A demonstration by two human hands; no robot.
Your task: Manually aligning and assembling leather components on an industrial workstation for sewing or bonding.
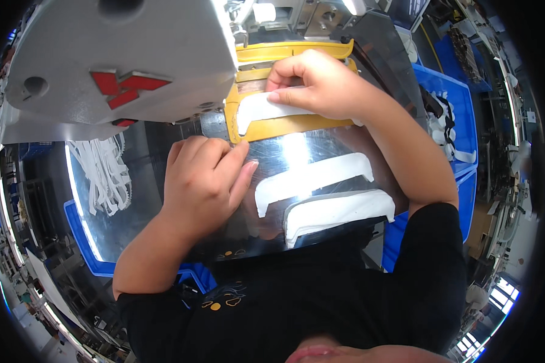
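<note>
A white curved strip of fabric-like material (pixel 257 109) lies in a yellow template plate (pixel 272 129) under the machine head. My right hand (pixel 321 85) is closed over its upper edge, thumb resting on the strip and fingers bent behind it. My left hand (pixel 203 175) is beside the plate's lower left corner, with the index fingertip at that corner. Its fingers are loosely curled, thumb apart from the index finger, and no object shows between them. Nearer to me lies a single white strip (pixel 315 178), and below it a small stack of similar white strips (pixel 339 213).
The big grey machine head (pixel 127 54) with a red emblem overhangs the upper left. White trimmings (pixel 106 175) lie in a bunch at the left of the shiny metal table (pixel 254 233). Blue bins (pixel 466 121) stand to the right, one holding black and white scraps.
</note>
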